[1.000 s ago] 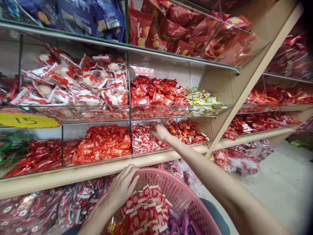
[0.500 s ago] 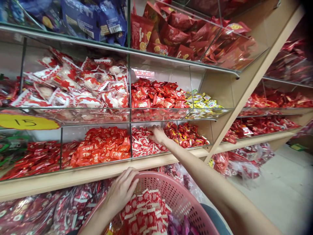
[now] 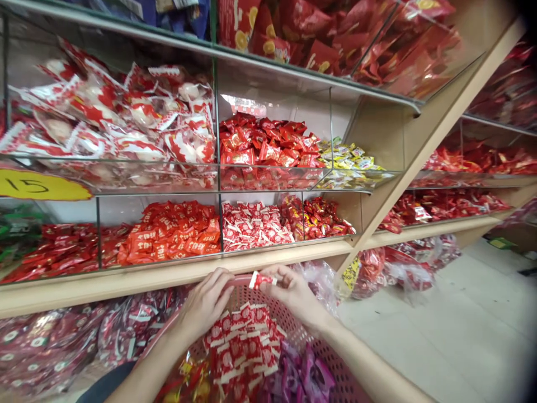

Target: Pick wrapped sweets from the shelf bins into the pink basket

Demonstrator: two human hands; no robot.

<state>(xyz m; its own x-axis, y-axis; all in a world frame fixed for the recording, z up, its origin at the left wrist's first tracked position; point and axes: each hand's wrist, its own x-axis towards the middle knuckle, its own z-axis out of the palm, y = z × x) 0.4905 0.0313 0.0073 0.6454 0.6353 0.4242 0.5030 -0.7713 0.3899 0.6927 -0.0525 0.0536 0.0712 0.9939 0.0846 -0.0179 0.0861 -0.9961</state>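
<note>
A pink perforated basket (image 3: 293, 330) sits low in front of me, holding a stack of red-and-white candy packets (image 3: 243, 347) and purple wrappers (image 3: 302, 378). My left hand (image 3: 205, 305) grips the basket's far rim, fingers curled over it. Just above that rim, my right hand (image 3: 293, 294) pinches one small red-and-white candy packet (image 3: 262, 279) between its fingertips. Straight ahead on the lower shelf is a clear bin of the same red-and-white packets (image 3: 254, 226).
Glass-fronted bins fill the wooden shelving (image 3: 176, 274): orange-red packets (image 3: 172, 232), red packets (image 3: 268, 148), yellow sweets (image 3: 348, 162), large white-and-red bags (image 3: 109, 123). A yellow tag reading 15 (image 3: 39, 186) hangs at left. Plastic bags of sweets (image 3: 62, 344) lie under the shelf. Bare floor (image 3: 461, 324) at right.
My right hand has pulled back out of the lower bin and come down to the basket rim with one candy packet. The view has tilted down slightly. My left hand stays on the rim.
</note>
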